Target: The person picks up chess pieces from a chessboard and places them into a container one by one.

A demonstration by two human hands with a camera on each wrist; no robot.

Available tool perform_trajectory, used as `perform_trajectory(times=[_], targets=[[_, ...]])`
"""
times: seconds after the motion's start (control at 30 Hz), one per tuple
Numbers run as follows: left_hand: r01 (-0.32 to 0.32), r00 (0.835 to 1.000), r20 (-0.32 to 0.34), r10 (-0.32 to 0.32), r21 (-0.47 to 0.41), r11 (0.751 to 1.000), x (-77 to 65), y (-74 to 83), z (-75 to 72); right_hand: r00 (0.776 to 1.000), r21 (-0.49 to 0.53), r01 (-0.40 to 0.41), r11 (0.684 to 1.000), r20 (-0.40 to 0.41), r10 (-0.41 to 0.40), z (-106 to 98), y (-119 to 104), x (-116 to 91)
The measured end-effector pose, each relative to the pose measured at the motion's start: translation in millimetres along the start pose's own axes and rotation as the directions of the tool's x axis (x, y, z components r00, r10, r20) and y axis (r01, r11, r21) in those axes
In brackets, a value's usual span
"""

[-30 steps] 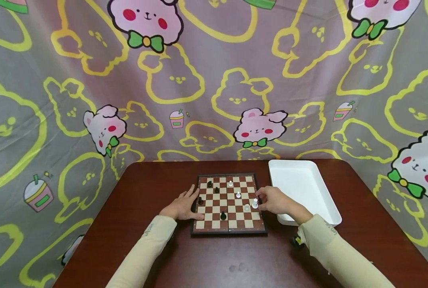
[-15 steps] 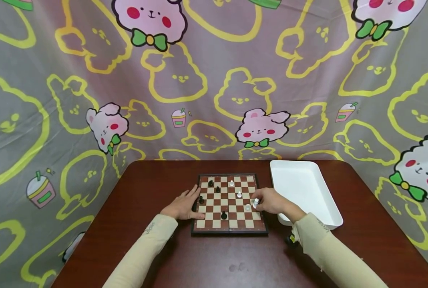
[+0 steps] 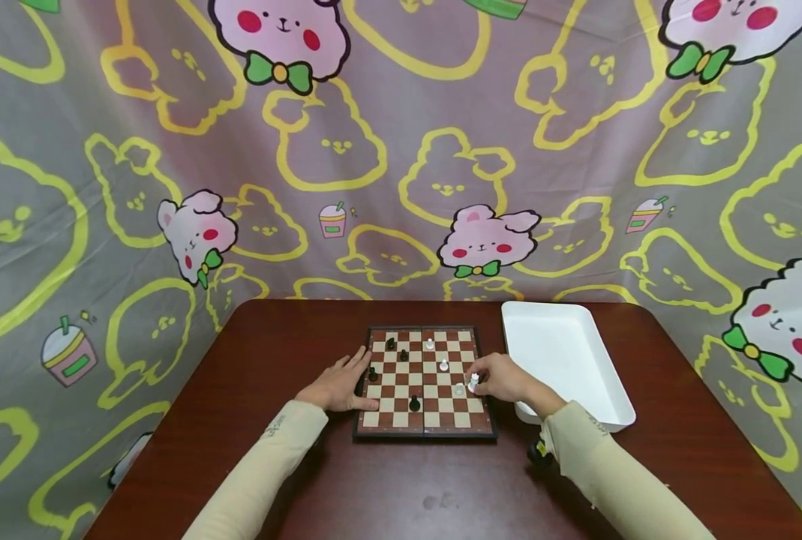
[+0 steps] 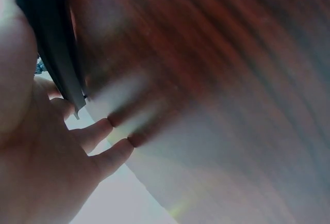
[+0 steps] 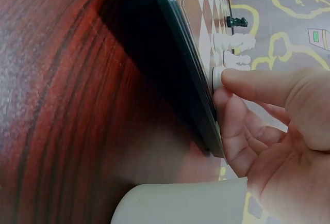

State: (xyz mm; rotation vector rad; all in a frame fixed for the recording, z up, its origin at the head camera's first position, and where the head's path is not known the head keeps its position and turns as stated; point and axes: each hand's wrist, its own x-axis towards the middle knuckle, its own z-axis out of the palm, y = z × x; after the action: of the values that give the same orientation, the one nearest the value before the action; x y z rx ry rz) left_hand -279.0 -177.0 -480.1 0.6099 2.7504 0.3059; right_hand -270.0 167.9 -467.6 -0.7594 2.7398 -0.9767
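Note:
In the head view a folding chessboard (image 3: 410,420) lies on the table. My left hand (image 3: 336,386) rests at its left side, fingers stretched along the edge and thumb lying over the near-left squares. My right hand (image 3: 502,377) pinches a tall white chess piece (image 3: 473,382) near the board's right edge. In the right wrist view the thumb (image 5: 258,84) lies against that piece's pale base, and the fingers hide most of it. Beside it stands a short white piece (image 3: 459,389). Two white pawns (image 3: 444,365) are farther back. A black piece (image 3: 415,403) stands near the front.
Other black pieces (image 3: 404,355) stand on the left half of the board. A white tray (image 3: 569,352) lies right of the board, close to the right forearm. The brown table (image 3: 292,330) meets a patterned cloth backdrop (image 3: 387,165) behind.
The right hand has moved a little left from the board's right edge, and its thumb and fingers have closed round the tall white piece. The left hand has stayed put.

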Motion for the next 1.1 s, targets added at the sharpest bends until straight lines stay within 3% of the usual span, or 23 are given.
perform_trajectory(times=[0.2,0.47,0.8,1.1], targets=[[0.0,1.0,-0.008,0.0,-0.009,1.0,0.3,0.6,-0.5,0.999,0.027,0.039,0.999,-0.001,-0.039,0.2,1.8,0.1],[-0.011,1.0,-0.013,0.011,-0.011,1.0,-0.3,-0.7,1.5,0.999,0.091,-0.041,0.995,0.027,0.039,-9.4,0.3,-1.4],[0.01,1.0,-0.007,-0.01,-0.014,1.0,0.1,-1.4,2.1,0.997,0.155,-0.07,0.986,0.033,0.065,-44.6,-5.0,-4.3],[-0.007,1.0,-0.018,0.007,-0.006,1.0,0.4,-0.5,0.9,0.995,0.188,-0.104,0.977,0.026,0.101,-77.1,16.4,-2.6]])
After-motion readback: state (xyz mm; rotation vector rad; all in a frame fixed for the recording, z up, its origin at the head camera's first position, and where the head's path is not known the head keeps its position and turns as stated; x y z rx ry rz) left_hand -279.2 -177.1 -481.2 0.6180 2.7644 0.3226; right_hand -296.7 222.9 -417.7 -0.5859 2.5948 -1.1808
